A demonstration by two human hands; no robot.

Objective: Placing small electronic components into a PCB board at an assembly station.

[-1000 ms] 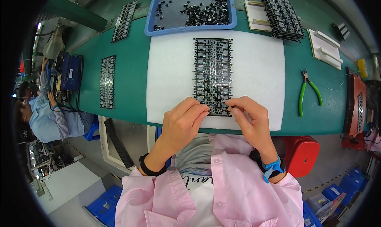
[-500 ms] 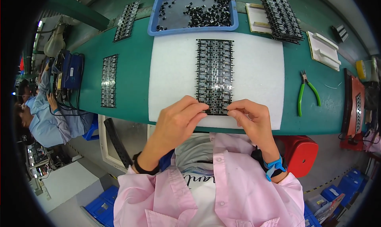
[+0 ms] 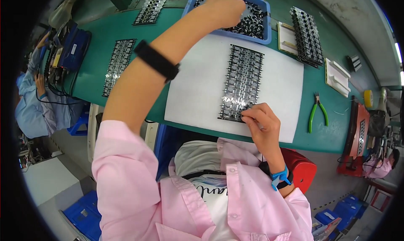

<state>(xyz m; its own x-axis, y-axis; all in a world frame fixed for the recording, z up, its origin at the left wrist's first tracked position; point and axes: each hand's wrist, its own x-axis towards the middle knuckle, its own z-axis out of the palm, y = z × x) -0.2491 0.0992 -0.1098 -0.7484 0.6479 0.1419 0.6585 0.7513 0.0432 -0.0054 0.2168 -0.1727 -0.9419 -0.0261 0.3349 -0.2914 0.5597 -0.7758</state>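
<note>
A dark circuit board panel [image 3: 242, 78], made of many small boards in rows, lies on a white foam sheet [image 3: 191, 89]. My right hand [image 3: 263, 125] is closed at the panel's near right corner, thumb and forefinger pinched at its edge. Any small part between those fingertips is hidden. Stretched far forward, my left hand [image 3: 223, 10] is over a blue tray [image 3: 267, 24] of small black parts [image 3: 252, 25]. Its fingers bend down toward the parts, and the fingertips do not show.
More panels [image 3: 119, 64] lie on the green table at left, with a stack of panels [image 3: 308, 36] at back right. Green-handled cutters [image 3: 317, 112] and a white fixture [image 3: 337, 77] are on the right. A co-worker in blue [image 3: 40, 108] sits at far left.
My left hand has left the panel's near edge and moved forward over the blue tray. My right hand stays at the panel's near right corner. The whole view has turned a little.
</note>
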